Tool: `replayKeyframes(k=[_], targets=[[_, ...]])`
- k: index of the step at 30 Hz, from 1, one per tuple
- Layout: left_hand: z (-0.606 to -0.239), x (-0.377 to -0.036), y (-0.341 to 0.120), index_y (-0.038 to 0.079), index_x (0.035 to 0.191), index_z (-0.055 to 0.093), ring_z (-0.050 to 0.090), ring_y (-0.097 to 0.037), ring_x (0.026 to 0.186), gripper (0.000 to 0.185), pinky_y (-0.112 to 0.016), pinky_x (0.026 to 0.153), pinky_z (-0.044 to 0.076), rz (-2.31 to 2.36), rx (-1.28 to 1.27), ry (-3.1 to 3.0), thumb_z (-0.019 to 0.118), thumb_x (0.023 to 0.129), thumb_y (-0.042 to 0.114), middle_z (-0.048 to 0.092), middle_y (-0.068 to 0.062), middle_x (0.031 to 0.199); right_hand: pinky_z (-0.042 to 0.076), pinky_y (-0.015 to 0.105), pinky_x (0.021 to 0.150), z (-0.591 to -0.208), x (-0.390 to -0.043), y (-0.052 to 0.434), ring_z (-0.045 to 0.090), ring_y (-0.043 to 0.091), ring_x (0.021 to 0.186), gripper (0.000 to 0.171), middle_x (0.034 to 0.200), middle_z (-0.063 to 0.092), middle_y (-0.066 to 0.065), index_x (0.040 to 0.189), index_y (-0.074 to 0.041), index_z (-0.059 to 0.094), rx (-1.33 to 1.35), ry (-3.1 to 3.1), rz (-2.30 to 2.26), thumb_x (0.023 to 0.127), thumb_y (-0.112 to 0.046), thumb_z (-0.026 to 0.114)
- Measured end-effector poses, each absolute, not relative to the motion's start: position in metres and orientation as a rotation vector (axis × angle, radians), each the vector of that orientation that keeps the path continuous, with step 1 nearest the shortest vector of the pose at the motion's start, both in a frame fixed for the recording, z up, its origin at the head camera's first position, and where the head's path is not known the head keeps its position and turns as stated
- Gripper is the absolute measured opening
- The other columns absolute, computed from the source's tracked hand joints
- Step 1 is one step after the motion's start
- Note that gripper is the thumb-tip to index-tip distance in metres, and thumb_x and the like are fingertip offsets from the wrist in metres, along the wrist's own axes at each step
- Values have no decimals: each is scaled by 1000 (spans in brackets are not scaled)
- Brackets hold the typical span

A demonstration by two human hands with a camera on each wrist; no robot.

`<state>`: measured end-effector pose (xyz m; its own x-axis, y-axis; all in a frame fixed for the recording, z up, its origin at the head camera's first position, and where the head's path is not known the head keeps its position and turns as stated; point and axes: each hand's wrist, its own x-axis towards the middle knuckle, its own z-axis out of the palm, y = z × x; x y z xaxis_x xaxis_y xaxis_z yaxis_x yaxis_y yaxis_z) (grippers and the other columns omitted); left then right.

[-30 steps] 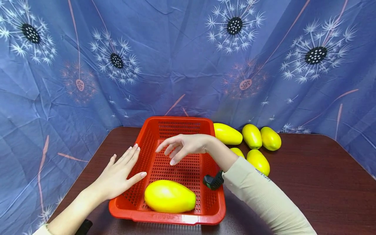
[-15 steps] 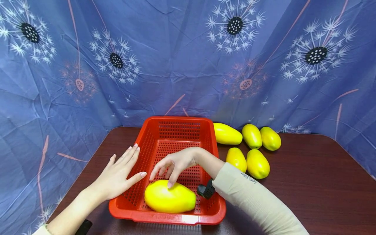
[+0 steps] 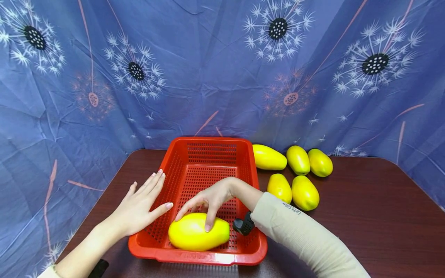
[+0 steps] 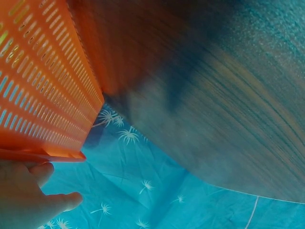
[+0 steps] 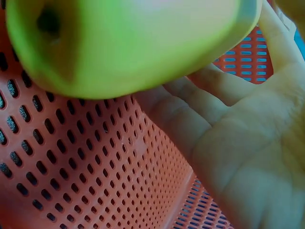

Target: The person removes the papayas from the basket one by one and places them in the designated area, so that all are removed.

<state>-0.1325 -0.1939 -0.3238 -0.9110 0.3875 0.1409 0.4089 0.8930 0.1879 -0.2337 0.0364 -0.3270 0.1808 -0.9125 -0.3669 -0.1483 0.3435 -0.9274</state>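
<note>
A large yellow papaya lies sideways at the near end of a red perforated plastic basket. My right hand grips it from above, with the thumb on its near side and the fingers over the far side. From the right wrist, the papaya shows a dark spot at one end, and the fingers of the right hand reach behind it. My left hand rests spread at the basket's left rim and holds nothing. The left wrist view catches part of that hand below the basket's side.
Several more yellow fruits stand on the dark wooden table right of the basket, among them a long one close to its far corner and a rounder one nearer. A blue dandelion-print cloth hangs behind.
My right hand came down from over the basket's middle onto the papaya and closed round it. The papaya has shifted slightly left. My left hand has stayed in place.
</note>
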Motion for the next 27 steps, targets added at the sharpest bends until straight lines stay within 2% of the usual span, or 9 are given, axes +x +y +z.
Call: replayKeyframes(k=[12,27], targets=[[-326,-133,-195,0,145,28,21,-33,139,78,-66,102,14,-316,-625,-2954,46,91,54,20,-13,153,39,31,99,-327,-230,37,37,5,120,77,133,37,-12,147,-13,24,-1062,1262,-692,82,8,59],[-326,-132,-194,0,145,28,20,-33,139,78,-66,102,14,-320,-625,-2955,47,91,54,20,-14,153,37,29,100,-326,-230,38,36,9,121,73,133,39,-11,145,-16,31,-1090,1344,-689,82,2,62]])
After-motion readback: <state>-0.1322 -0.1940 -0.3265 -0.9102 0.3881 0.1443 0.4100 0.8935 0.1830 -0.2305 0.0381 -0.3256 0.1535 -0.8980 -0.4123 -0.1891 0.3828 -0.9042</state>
